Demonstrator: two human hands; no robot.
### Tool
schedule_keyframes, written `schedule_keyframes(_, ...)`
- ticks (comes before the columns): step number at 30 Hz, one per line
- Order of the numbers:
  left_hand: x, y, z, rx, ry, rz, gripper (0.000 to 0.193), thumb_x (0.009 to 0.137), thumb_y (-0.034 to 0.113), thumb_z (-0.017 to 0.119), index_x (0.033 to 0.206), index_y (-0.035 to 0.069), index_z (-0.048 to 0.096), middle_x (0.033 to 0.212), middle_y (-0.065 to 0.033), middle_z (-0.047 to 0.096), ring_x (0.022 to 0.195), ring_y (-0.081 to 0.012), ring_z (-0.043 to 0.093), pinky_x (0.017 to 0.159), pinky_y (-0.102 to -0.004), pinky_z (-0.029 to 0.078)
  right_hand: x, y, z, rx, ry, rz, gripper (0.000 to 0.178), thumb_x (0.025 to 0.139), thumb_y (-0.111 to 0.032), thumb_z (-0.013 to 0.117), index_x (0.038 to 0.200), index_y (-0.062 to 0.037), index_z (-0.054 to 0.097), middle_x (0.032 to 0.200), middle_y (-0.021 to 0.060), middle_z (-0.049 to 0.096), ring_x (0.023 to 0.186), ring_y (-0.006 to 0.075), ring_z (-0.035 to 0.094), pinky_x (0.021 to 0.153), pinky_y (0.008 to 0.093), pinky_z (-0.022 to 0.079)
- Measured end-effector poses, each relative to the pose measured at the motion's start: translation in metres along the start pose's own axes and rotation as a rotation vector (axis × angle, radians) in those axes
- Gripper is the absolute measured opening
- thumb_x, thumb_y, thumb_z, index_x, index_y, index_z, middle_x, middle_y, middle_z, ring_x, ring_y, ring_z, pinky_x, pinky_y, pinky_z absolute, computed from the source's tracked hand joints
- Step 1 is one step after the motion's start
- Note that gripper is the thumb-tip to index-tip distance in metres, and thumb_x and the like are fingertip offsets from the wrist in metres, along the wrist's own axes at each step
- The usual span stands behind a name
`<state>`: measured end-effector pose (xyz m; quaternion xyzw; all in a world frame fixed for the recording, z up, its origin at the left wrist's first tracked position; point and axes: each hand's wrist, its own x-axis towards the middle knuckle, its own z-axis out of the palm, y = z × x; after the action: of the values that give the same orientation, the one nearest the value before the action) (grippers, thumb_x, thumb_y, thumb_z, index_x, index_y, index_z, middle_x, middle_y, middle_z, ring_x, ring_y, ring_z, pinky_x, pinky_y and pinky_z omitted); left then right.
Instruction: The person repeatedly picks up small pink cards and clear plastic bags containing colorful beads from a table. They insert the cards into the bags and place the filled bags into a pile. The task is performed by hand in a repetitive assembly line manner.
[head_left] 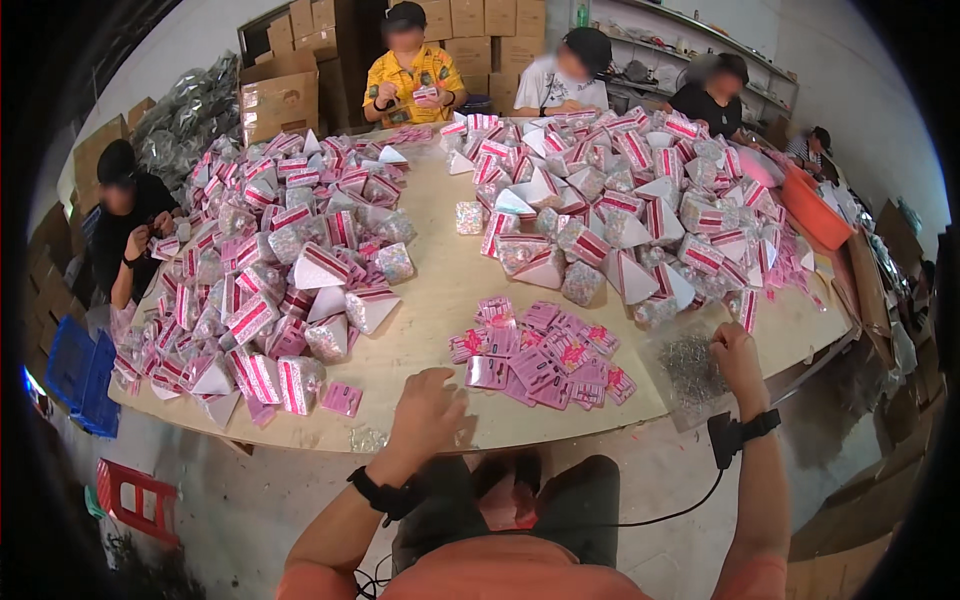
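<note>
My left hand [428, 412] hovers over the near edge of the table, fingers apart and nothing visible in them. Just right of it lies a loose heap of pink printed cards [545, 362]. At the table's right front, my right hand [738, 360] has its fingers curled together at the edge of a clear plastic bag [660, 352]. Many small metal pieces [692, 365] fill that bag, too fine to name. Whatever the right fingertips pinch is hidden. A few small clear bits [368, 440] rest on the table edge left of my left hand.
Clear packs with pink-and-white card tops pile up on the left [262, 318] and right [610, 210] of the wooden table [425, 270]. Several people sit around it. An orange basin [815, 210] stands at far right; a red stool [138, 500] and blue crates [75, 375] are on the left floor.
</note>
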<state>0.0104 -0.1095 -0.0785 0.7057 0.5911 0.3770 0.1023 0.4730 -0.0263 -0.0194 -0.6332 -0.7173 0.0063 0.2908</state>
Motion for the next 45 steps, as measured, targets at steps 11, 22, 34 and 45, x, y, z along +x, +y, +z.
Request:
schedule_keyframes(11, 0.037, 0.014, 0.021, -0.155, 0.002, -0.171, 0.014, 0.079, 0.014, 0.062, 0.081, 0.000, 0.061, 0.078, -0.0139, 0.062, 0.071, -0.0307, 0.059, 0.064, -0.0402, 0.048, -0.003, 0.000, -0.004, -0.136, 0.002, 0.051, 0.013, 0.082, -0.010, 0.057, 0.088, -0.0019, 0.049, 0.079, 0.0228, 0.060, 0.078, 0.0425, 0.058, 0.068, 0.0494, 0.044)
schedule_keyframes(22, 0.053, 0.004, -0.025, -0.922, -0.137, -0.426, 0.012, 0.090, 0.015, 0.056, 0.082, 0.006, 0.059, 0.078, -0.0021, 0.061, 0.071, -0.0093, 0.056, 0.068, -0.0249, 0.046, -0.002, -0.001, -0.010, 0.109, 0.149, -0.006, 0.007, 0.077, 0.001, 0.053, 0.083, 0.0015, 0.049, 0.070, 0.0201, 0.053, 0.069, 0.0393, 0.054, 0.063, 0.0422, 0.044)
schedule_keyframes(34, 0.029, 0.037, -0.024, -1.211, -0.131, -0.363, 0.013, 0.092, 0.015, 0.054, 0.084, 0.006, 0.057, 0.092, -0.0072, 0.062, 0.085, -0.0148, 0.057, 0.080, -0.0295, 0.044, -0.051, -0.183, 0.022, 1.540, -0.196, 0.358, 0.009, 0.082, -0.002, 0.061, 0.090, -0.0034, 0.056, 0.076, 0.0085, 0.064, 0.065, 0.0153, 0.064, 0.054, 0.0226, 0.048)
schedule_keyframes(45, 0.000, 0.072, -0.016, -0.868, -0.105, 0.009, 0.016, 0.096, 0.015, 0.051, 0.092, 0.001, 0.058, 0.114, -0.0097, 0.057, 0.097, -0.0152, 0.054, 0.086, -0.0302, 0.044, -0.075, -0.264, 0.082, 1.595, -0.145, 0.346, 0.007, 0.086, -0.009, 0.062, 0.085, -0.0035, 0.058, 0.071, 0.0001, 0.059, 0.063, 0.0060, 0.056, 0.054, 0.0208, 0.045)
